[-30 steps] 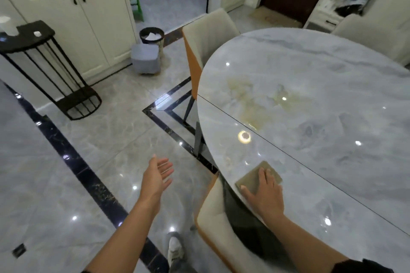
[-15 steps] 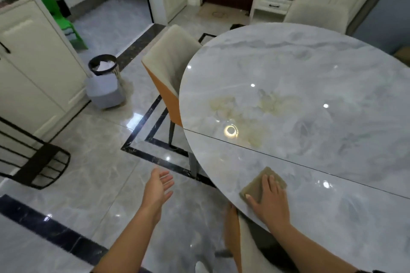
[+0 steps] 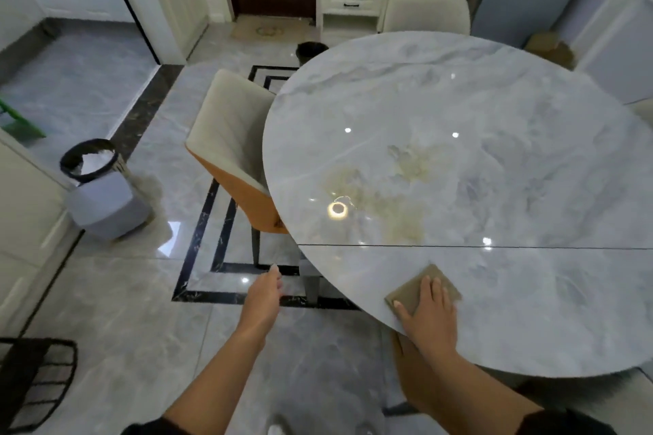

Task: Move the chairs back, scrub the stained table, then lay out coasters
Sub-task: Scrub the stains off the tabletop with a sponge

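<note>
Chair [image 3: 229, 138] at the table's [image 3: 530, 311] left edge is probably needing a firm backward pull from the open, empty left hand [image 3: 263, 297], while the right hand [image 3: 429, 314] is pressing flat on the pad [image 3: 422, 288].

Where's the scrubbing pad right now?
The scrubbing pad lies flat at the near edge of the table, lower right in the head view, under the right hand, short of the yellowish stains.

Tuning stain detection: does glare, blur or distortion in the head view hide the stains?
Head view: a ring-shaped lamp glare overlaps the edge of the yellowish stains on the glossy round grey marble table; smaller highlights lie around them. Head view: wide-angle bending and smearing at the borders, centre fairly sharp.
</note>
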